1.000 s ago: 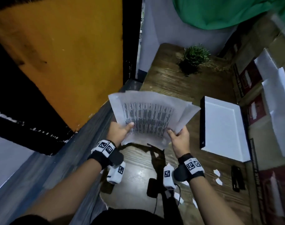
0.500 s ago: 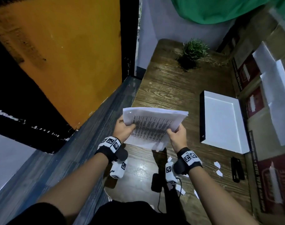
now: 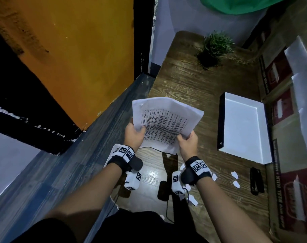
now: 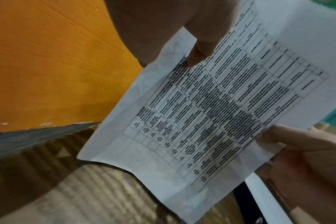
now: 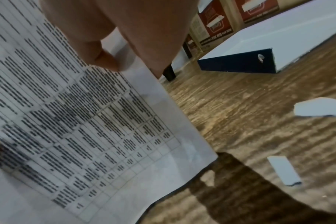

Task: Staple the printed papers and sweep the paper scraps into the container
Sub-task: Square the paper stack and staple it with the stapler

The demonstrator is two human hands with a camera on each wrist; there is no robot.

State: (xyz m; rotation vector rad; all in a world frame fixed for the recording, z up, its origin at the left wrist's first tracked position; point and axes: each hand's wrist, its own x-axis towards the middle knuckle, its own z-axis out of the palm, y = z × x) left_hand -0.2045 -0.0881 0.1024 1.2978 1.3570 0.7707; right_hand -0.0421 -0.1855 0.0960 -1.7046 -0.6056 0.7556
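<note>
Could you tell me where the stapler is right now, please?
In the head view the black stapler lies on the wooden table at the right, just below the white container, beside two paper scraps.

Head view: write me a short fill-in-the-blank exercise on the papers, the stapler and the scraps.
1. The sheaf of white printed papers is held by ____ hands.
2. The black stapler lies on the brown wooden table, nearest the person's ____ hand.
3. The small white paper scraps lie on the ____, outside the shallow white rectangular container.

Missing words: both; right; table

Wooden table: container, scraps, stapler.
</note>
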